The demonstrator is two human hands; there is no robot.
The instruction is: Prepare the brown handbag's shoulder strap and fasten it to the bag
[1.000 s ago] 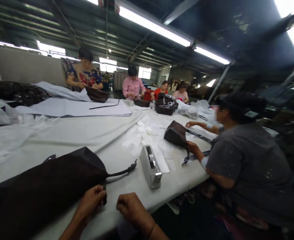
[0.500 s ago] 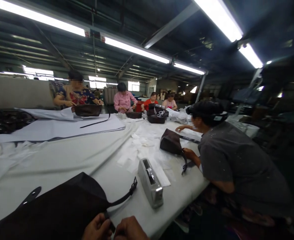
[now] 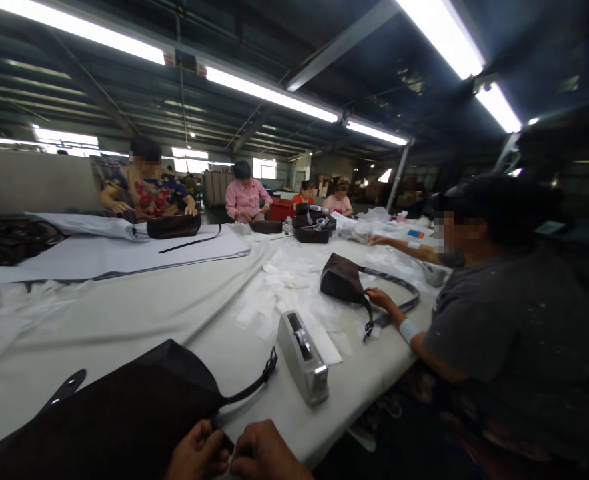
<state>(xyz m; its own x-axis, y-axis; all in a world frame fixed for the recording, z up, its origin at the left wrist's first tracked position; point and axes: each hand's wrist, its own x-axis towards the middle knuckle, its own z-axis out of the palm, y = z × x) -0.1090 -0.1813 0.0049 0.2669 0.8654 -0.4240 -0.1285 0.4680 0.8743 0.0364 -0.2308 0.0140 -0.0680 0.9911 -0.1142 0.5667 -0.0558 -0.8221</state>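
Note:
A large dark brown bag [image 3: 109, 413] lies flat on the white-covered table [image 3: 174, 313] in front of me. Its thin strap [image 3: 251, 383] with a buckle trails off to the right. My left hand [image 3: 197, 457] is closed, pinching a small dark tab at the bag's near right corner. My right hand [image 3: 267, 457] is curled into a fist right beside it, knuckles touching the left hand; what it holds is hidden. Both hands are cut off by the bottom edge of the view.
A grey tape dispenser [image 3: 301, 360] stands just right of the strap. A person in a grey shirt [image 3: 504, 327] works on a brown bag [image 3: 341, 280] at my right. Other workers [image 3: 147, 190] handle bags across the table. White paper sheets [image 3: 284, 287] and cloth lie about.
The view has tilted up, so my hands sit lower in the picture. My hands have drawn together at the bag's corner. The person at my right has leaned back and reached further across the table.

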